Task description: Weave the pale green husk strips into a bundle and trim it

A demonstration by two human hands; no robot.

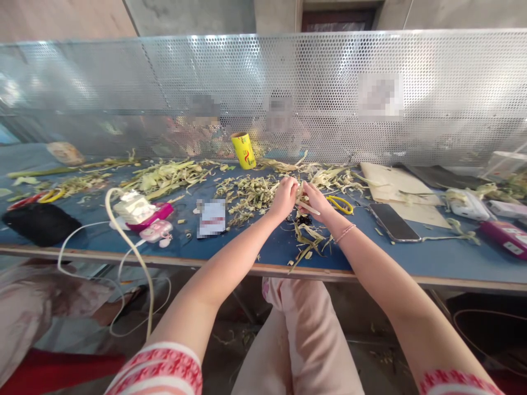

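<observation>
My left hand (285, 198) and my right hand (316, 201) meet close together above the middle of the blue table. Both are closed with fingers bent inward. A pale plant strip (312, 209) sticks out below the fingers of my right hand. What my left fingers pinch is too small and covered to make out. Beside my left hand spreads a heap of cut plant pieces (251, 195), greenish and dry-looking. Yellow scissor handles (342, 205) lie just right of my right hand. Loose dry strips (309, 241) are scattered below my hands.
A yellow cardboard tube (244, 151) stands before the perforated metal screen (321, 71). To the right lie a phone (394, 223) and brown paper (395, 184). On the left are a power adapter (135, 207) with a looping cable (144, 263), a black pouch (41, 224) and leaf pieces (164, 178).
</observation>
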